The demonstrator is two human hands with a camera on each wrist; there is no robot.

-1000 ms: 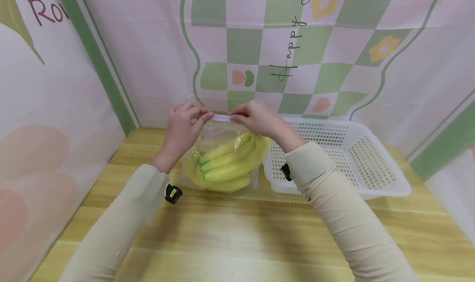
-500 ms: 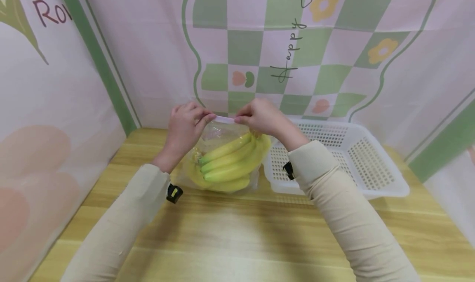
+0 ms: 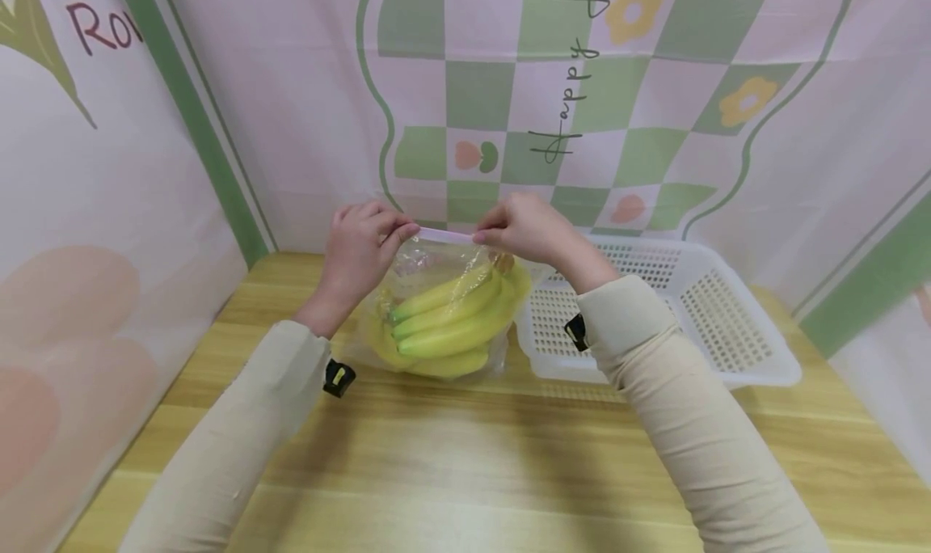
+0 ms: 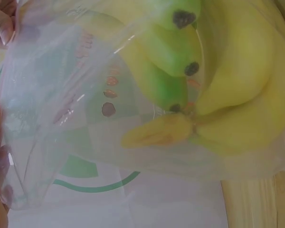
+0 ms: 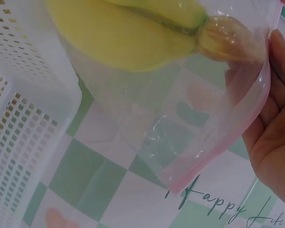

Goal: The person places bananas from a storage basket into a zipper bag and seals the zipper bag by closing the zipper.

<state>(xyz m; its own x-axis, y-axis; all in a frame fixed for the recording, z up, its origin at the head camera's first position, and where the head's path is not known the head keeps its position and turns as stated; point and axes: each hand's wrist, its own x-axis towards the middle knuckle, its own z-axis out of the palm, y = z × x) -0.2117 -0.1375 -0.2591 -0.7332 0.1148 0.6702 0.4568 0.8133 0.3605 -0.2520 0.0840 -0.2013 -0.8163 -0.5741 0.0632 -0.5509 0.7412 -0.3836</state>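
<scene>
Sliding rightward since the earlier frames, the right hand [image 3: 527, 230] has travelled along the pink seal strip [image 3: 445, 235] of the clear zip bag [image 3: 429, 272], leaving a longer stretch of strip showing between the two hands. Its thumb and fingers are curled and pinched on the strip's right part. The left hand [image 3: 361, 250] has kept its place, pinching the strip's left end between thumb and bent fingers. From the right wrist view the pink edge runs past the palm [image 5: 270, 142]; how the fingertips close there cannot be told.

Below the strip, the bag stands on the wooden table [image 3: 451, 464] and holds a bunch of yellow-green bananas [image 3: 444, 327]. A white perforated basket [image 3: 698, 310] sits just beside the bag, on its right.
</scene>
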